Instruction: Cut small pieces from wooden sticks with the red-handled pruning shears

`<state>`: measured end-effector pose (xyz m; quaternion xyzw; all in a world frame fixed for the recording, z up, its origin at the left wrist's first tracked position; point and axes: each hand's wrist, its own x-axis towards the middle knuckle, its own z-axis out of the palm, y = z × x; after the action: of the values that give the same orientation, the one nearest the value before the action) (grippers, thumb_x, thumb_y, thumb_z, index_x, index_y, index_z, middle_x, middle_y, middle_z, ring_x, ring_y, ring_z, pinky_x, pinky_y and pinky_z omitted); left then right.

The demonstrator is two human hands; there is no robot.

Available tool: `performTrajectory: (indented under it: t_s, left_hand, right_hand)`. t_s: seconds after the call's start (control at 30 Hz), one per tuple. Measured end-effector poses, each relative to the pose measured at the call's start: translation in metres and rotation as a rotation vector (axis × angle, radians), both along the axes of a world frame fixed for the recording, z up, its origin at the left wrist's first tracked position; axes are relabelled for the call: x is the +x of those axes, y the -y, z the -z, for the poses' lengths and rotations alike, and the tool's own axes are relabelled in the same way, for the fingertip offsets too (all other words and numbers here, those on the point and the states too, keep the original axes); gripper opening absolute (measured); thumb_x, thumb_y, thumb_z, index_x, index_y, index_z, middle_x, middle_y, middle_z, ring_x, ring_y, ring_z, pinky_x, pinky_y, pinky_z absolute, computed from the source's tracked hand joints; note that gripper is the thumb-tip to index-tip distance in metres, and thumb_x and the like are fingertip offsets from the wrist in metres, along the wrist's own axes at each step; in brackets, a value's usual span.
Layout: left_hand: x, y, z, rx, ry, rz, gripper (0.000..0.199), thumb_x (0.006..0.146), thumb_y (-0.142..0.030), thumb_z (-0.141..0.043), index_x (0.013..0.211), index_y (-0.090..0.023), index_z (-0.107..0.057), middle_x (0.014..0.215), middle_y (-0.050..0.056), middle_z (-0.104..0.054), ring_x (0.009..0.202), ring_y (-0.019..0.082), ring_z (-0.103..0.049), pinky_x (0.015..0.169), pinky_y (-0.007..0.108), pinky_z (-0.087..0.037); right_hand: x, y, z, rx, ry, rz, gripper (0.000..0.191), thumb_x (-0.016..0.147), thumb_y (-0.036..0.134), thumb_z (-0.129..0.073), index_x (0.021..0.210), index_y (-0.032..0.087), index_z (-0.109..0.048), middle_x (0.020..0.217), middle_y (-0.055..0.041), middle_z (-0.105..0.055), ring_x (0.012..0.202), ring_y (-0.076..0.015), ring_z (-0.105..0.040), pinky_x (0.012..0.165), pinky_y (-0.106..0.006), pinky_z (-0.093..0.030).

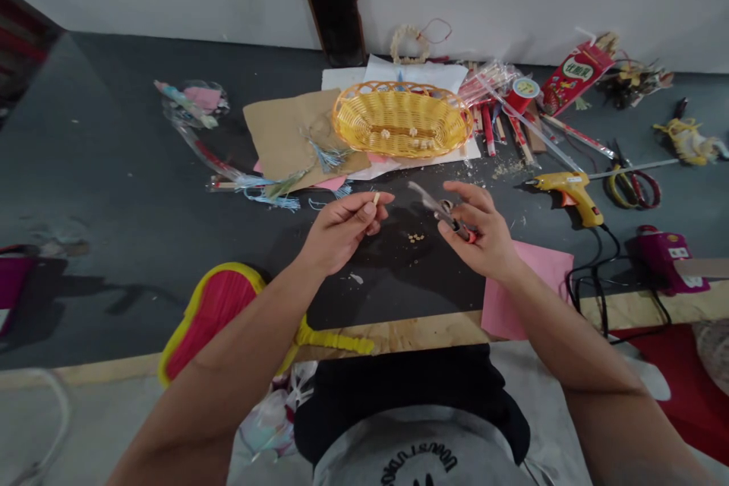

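Right now a short pale stick point(377, 198) is pinched between the thumb and forefinger of my left hand point(345, 228), its tip showing above the thumb. At the stick's three o'clock, apart from it, my right hand point(484, 234) grasps a grey tool point(440, 211) with red on its handle; I cannot make out its exact shape. At four o'clock, a few pale bits point(416, 238) lie on the dark table point(410, 292). Farther out, a yellow basket point(364, 114) with small pale pieces in it stands at one o'clock, brown paper point(279, 129) at ten, a red drink carton point(576, 80) at two and a yellow glue gun point(569, 186) at three. My right forearm partly covers a pink sheet point(547, 266) at four; my left partly covers a red, yellow-edged piece point(219, 300) at eight.
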<state>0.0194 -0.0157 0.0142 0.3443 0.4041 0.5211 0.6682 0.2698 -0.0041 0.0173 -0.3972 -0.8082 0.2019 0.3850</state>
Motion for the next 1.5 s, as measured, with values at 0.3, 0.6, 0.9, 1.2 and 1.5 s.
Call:
performTrajectory:
  t_s: [0.3, 0.6, 0.9, 1.2, 1.5]
  left_hand:
    - [0.003, 0.002, -0.002, 0.076, -0.023, -0.071, 0.032, 0.066, -0.041, -0.093, 0.081, -0.017, -0.079, 0.066, 0.004, -0.07, 0.055, 0.008, -0.054, 0.051, 0.019, -0.04]
    - [0.003, 0.003, 0.006, 0.098, -0.107, -0.111, 0.038, 0.062, -0.046, -0.094, 0.079, -0.019, -0.073, 0.072, 0.001, -0.069, 0.063, 0.01, -0.06, 0.057, 0.02, -0.045]
    - [0.002, 0.004, 0.011, 0.136, -0.149, -0.069, 0.034, 0.07, -0.046, -0.089, 0.081, -0.019, -0.071, 0.075, 0.001, -0.066, 0.063, 0.01, -0.054, 0.06, 0.023, -0.044]
    - [0.001, 0.003, 0.014, 0.131, -0.173, -0.068, 0.033, 0.071, -0.044, -0.089, 0.079, -0.018, -0.07, 0.074, -0.001, -0.062, 0.064, 0.009, -0.051, 0.06, 0.021, -0.041]
    - [0.002, 0.004, 0.012, 0.129, -0.176, -0.06, 0.032, 0.07, -0.044, -0.089, 0.083, -0.019, -0.073, 0.079, 0.0, -0.065, 0.068, 0.01, -0.055, 0.063, 0.022, -0.044]
  right_hand:
    - [0.0, 0.006, 0.004, 0.048, 0.315, 0.115, 0.019, 0.089, 0.028, -0.062, 0.107, 0.023, -0.063, 0.135, -0.0141, -0.062, 0.12, -0.0321, -0.058, 0.102, -0.051, -0.046]
    - [-0.008, 0.017, -0.005, 0.113, 0.521, 0.109, 0.022, 0.088, 0.025, -0.063, 0.11, 0.022, -0.065, 0.138, -0.0117, -0.062, 0.122, -0.0326, -0.053, 0.104, -0.05, -0.039]
    - [-0.01, 0.019, -0.006, 0.105, 0.527, 0.087, 0.022, 0.09, 0.027, -0.063, 0.112, 0.022, -0.065, 0.139, -0.0122, -0.061, 0.122, -0.0323, -0.053, 0.104, -0.051, -0.038]
    - [-0.011, 0.019, -0.004, 0.115, 0.529, 0.081, 0.02, 0.091, 0.027, -0.064, 0.11, 0.021, -0.065, 0.137, -0.0118, -0.063, 0.122, -0.0317, -0.054, 0.103, -0.05, -0.039]
    - [-0.01, 0.019, -0.004, 0.106, 0.528, 0.063, 0.02, 0.091, 0.028, -0.064, 0.11, 0.022, -0.065, 0.137, -0.0118, -0.062, 0.122, -0.0317, -0.054, 0.103, -0.049, -0.04]
